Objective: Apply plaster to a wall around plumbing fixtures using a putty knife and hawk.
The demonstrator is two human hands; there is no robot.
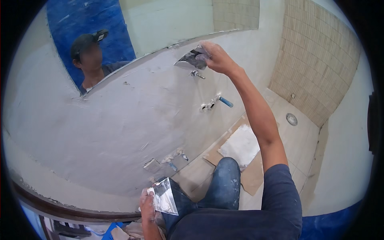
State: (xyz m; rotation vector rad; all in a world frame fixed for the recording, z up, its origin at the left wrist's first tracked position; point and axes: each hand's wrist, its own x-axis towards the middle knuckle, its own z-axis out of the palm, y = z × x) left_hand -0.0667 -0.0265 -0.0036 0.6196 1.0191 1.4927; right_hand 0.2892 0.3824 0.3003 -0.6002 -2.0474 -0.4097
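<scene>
My right hand (214, 58) grips a flat metal putty blade (190, 58) against the pale plastered wall (108, 120), just under the long mirror edge. A short pipe fitting (198, 75) sticks out below it, with a blue capped pipe (225, 101) and two holes lower down. My left hand (147, 204) is low by my left knee, closed on a wide, shiny metal blade (164, 196) smeared with white material. Near that knee, small rough openings and fittings (172, 162) are set in the wall.
A white-smeared board (240, 146) lies on cardboard (250, 180) over the tiled floor, near a round drain (291, 119). A tiled wall (312, 52) stands at right. The mirror (172, 18) reflects a person in a cap and blue sheeting. Clutter (120, 230) lies at lower left.
</scene>
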